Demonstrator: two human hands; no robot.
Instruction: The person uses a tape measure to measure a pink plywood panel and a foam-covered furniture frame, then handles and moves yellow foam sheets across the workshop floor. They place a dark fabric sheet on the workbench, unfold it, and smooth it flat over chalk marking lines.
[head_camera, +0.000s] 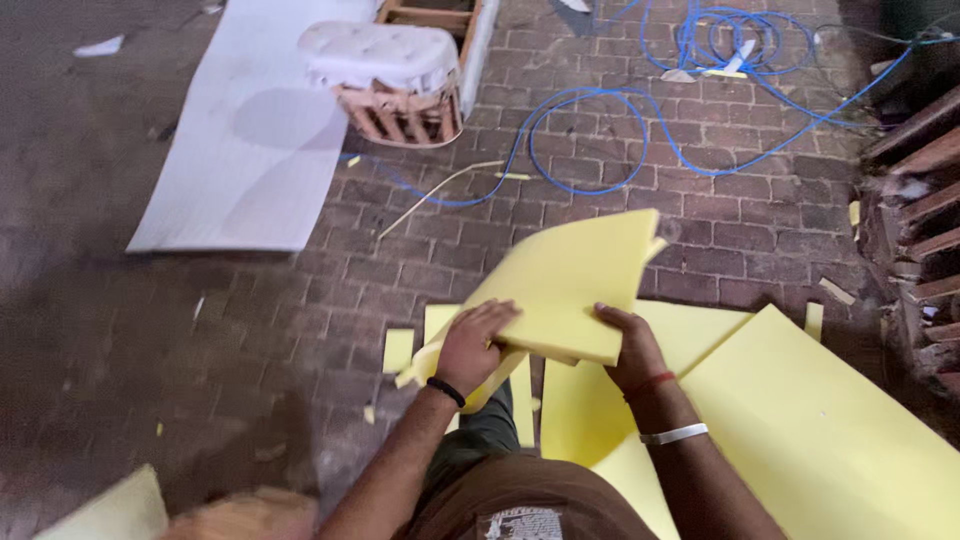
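Head view: while you look down, your left hand (475, 345) and right hand (625, 345) each clench an edge of the thick yellow foam slab (575, 285), lifted over the brick floor (700, 200).
Below: larger yellow foam sheets (800, 420) lie flat.
Risk: the slab sags between grips and may tear or slip.
Hazard: blue cable (620, 130) nearby could snag feet.

Both bare forearms reach forward from the bottom of the view, elbows bent and converging toward the middle. The left hand (472, 342), a black band at its wrist, curls palm-down with fingers closed in a grip, just beside the right. The right hand (628, 345), wearing a red thread and a silver bangle lower on the forearm, clasps with fingers wrapped forward.
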